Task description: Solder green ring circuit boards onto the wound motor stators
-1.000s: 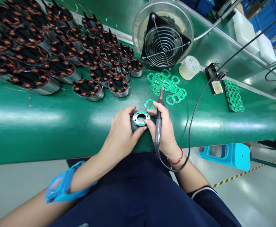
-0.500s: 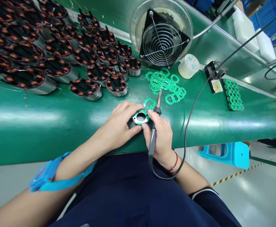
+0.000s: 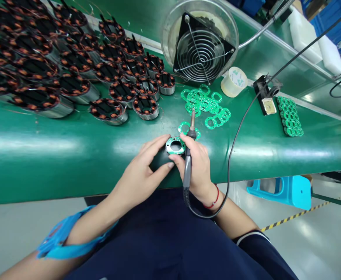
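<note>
Head view looks down on a green desk (image 3: pixel 42 147). At the near edge, about the middle, stands a dark motor stator capped with a green ring board (image 3: pixel 175 146). The left hand (image 3: pixel 142 171) cups the stator from the left and near side, its fingers (image 3: pixel 155 144) curled about the body, the thumb pressed against the near side just under the ring board. The right hand (image 3: pixel 198 165) is closed around a soldering iron (image 3: pixel 187 163), fingers wrapped on the grip, forefinger and thumb touching the right rim of the ring board. The iron's tip points away from the person, over a single loose green ring (image 3: pixel 184 127) lying just beyond the stator. Its black cable (image 3: pixel 234 155) loops off the near edge and climbs toward the far right corner.

Farther back from the hands lies a heap of green ring boards (image 3: pixel 205 103). Rows of copper-wound stators (image 3: pixel 71 66) fill the far left part of the desk. A round fan with a wire grille (image 3: pixel 201 48) stands at the far edge, a tape roll (image 3: pixel 234 81) just to its right, then an iron stand (image 3: pixel 265 101) and a stacked block of green boards (image 3: pixel 289 116). A blue wrist strap (image 3: pixel 68 237) circles the left forearm; a red cord (image 3: pixel 215 198) circles the right wrist. A blue stool (image 3: pixel 287 190) stands on the floor to the right.
</note>
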Tool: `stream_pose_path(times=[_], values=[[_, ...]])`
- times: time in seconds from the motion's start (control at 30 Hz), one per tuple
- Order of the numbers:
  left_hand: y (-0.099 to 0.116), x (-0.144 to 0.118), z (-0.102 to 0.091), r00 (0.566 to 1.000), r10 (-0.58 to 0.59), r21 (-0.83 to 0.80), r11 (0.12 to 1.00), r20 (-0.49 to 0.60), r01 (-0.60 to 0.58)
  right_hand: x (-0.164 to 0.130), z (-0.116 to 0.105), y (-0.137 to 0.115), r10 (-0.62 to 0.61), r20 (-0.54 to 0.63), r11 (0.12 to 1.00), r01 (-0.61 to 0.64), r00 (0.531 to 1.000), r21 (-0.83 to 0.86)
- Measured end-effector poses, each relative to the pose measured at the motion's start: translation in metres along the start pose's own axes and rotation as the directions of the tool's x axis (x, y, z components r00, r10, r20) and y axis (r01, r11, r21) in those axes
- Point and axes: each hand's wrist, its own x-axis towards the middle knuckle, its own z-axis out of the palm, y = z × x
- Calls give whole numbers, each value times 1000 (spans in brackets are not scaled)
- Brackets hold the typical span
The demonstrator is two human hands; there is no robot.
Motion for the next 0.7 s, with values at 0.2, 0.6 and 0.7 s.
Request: stream_pose_path(times=[0.2,0.6,0.7], values=[[0,4,-3,996,-88,-274,957,19,90,-2,4,2,-52,-31,999,52,998,1],[-1,21,6,983,172,113,977,67,-179,5,-19,14,-24,-160,982,54,987,184],[-8,12,-4,972,227,278,931,62,-235,10,-26,25,12,-232,980,34,973,196]])
